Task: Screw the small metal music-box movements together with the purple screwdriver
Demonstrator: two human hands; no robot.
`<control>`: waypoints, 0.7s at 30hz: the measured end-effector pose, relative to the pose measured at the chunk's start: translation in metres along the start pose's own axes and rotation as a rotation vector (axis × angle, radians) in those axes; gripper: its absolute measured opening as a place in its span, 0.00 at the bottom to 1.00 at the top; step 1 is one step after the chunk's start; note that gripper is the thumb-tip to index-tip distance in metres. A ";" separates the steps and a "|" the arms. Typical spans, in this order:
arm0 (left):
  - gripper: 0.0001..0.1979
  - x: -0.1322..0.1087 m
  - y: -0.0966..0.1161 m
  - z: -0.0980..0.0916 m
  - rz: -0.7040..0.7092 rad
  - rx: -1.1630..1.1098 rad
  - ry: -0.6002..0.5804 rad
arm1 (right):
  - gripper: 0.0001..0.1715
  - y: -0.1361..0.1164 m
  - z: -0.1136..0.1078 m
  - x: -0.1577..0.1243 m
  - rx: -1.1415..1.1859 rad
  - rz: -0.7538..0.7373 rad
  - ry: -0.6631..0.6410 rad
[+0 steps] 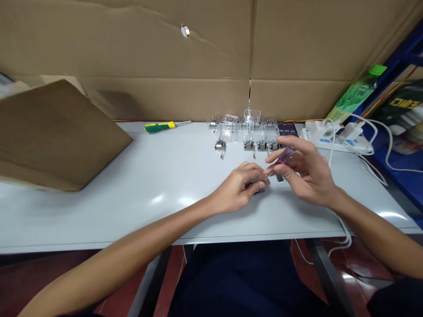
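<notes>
My left hand [238, 188] rests on the grey table [132, 193], fingers closed on a small metal part [259, 189] that is mostly hidden under them. My right hand [306, 169] grips a small screwdriver with a purple handle [284, 155]; its thin shaft slants down to the part at my left fingertips. Just behind the hands stands a row of small metal mechanisms [254, 145] and several clear plastic cases [246, 123].
A yellow-green screwdriver [160, 127] lies at the back of the table. A brown cardboard sheet [49, 136] covers the left end. A phone showing a timer [287, 129], a white power strip with cables [333, 134] and a green bottle [358, 92] are at the right. Cardboard walls the back.
</notes>
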State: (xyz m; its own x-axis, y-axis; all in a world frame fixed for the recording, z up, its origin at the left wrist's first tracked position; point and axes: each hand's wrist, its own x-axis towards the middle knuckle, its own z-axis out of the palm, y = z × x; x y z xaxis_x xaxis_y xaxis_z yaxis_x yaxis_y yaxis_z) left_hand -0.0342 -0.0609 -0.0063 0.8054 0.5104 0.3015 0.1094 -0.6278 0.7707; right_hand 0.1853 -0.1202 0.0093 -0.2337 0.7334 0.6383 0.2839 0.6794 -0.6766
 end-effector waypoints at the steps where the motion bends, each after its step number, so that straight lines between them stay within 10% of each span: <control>1: 0.08 0.001 0.000 0.000 0.003 -0.004 -0.004 | 0.39 0.000 0.000 0.000 -0.013 0.005 -0.010; 21: 0.06 0.001 0.000 -0.003 -0.044 0.029 -0.017 | 0.31 -0.004 -0.004 0.003 -0.006 0.011 0.068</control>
State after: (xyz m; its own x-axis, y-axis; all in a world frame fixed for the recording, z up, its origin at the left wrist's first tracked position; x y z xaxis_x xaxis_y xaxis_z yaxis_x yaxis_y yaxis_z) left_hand -0.0347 -0.0583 -0.0044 0.8089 0.5282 0.2581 0.1616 -0.6219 0.7662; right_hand 0.1874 -0.1205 0.0152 -0.1668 0.7376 0.6543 0.2917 0.6708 -0.6818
